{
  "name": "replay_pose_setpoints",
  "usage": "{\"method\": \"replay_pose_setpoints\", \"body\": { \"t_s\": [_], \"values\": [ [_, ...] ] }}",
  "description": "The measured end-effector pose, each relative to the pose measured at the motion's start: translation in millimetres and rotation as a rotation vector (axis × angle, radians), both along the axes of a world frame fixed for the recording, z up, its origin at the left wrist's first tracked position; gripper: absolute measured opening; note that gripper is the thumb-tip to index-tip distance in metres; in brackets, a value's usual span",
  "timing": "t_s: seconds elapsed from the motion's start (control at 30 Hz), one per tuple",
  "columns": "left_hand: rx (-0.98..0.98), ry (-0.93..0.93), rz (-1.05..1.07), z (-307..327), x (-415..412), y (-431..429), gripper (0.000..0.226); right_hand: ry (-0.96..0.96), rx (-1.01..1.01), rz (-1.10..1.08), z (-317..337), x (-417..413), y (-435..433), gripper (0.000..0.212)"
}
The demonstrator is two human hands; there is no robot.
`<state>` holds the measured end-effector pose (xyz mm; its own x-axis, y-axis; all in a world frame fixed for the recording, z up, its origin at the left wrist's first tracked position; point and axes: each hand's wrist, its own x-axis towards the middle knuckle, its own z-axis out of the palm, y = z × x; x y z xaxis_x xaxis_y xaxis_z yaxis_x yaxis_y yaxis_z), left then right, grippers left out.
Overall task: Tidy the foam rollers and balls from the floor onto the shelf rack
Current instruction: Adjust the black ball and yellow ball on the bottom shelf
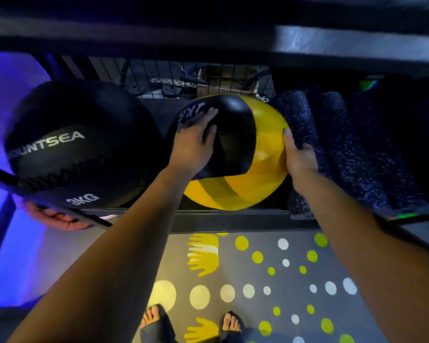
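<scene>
A yellow and black ball (263, 169) sits on the shelf rack (233, 220), between my two hands. My left hand (193, 142) lies flat on its black upper left side. My right hand (297, 157) presses its yellow right side. Left of it on the same shelf rests a big black ball (79, 149) marked 3KG. To the right, dark speckled foam rollers (342, 149) lie side by side on the shelf; their far ends are lost in shadow.
A wire mesh back (183, 78) closes the shelf behind the balls. An upper shelf (233, 26) hangs above. A pinkish ball (57, 217) peeks out below the black ball. My feet (191, 320) stand on a grey floor with yellow and white dots.
</scene>
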<state>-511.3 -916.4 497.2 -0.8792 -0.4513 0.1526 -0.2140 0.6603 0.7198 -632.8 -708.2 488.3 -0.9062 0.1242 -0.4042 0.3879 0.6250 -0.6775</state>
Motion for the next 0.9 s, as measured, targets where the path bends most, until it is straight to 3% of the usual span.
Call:
{"method": "replay_pose_setpoints", "body": {
  "t_s": [0.1,0.2,0.27,0.37,0.43,0.5,0.57,0.67,0.7,0.77,0.83,0.9],
  "values": [
    [0.055,-0.010,-0.086,-2.1,3.5,-11.9,0.054,0.333,0.136,0.141,7.9,8.8,-21.1,0.063],
    [0.124,0.040,-0.072,-8.8,20.7,-12.4,0.060,0.444,0.103,0.450,16.0,24.3,-37.2,0.074],
    [0.238,0.103,0.171,-21.7,34.7,-15.1,0.053,0.376,0.100,0.520,13.1,35.0,-39.0,0.083],
    [0.452,-0.113,0.500,-43.2,48.2,-21.5,0.049,0.337,0.116,0.430,5.4,37.7,-28.4,0.081],
    [0.750,-0.311,0.603,-55.8,47.4,-18.8,0.055,0.337,0.102,0.358,3.1,37.4,-17.8,0.073],
    [1.129,-0.345,0.633,-53.2,43.2,-10.1,0.061,0.347,0.072,0.270,5.9,36.5,-14.6,0.070],
    [1.283,-0.330,0.533,-48.8,38.6,-9.9,0.070,0.257,0.077,0.128,12.2,27.2,-22.0,0.079],
    [1.284,-0.390,0.468,-54.3,26.4,-23.8,0.101,-0.077,-0.056,-0.144,17.6,3.2,-35.7,0.122],
    [1.267,-0.376,0.510,-59.5,23.0,-25.8,0.097,-0.114,-0.094,-0.169,16.3,0.2,-36.9,0.132],
    [1.231,-0.306,0.591,-78.6,17.4,-28.1,0.077,-0.083,-0.047,-0.129,8.4,2.2,-36.6,0.128],
    [1.056,-0.259,0.655,-77.6,16.4,-22.9,0.076,-0.001,0.024,-0.085,0.1,11.2,-30.4,0.109],
    [0.942,-0.178,0.699,-59.9,21.5,-8.2,0.076,0.080,-0.033,-0.078,-6.3,14.6,-18.5,0.099]
  ]
}}
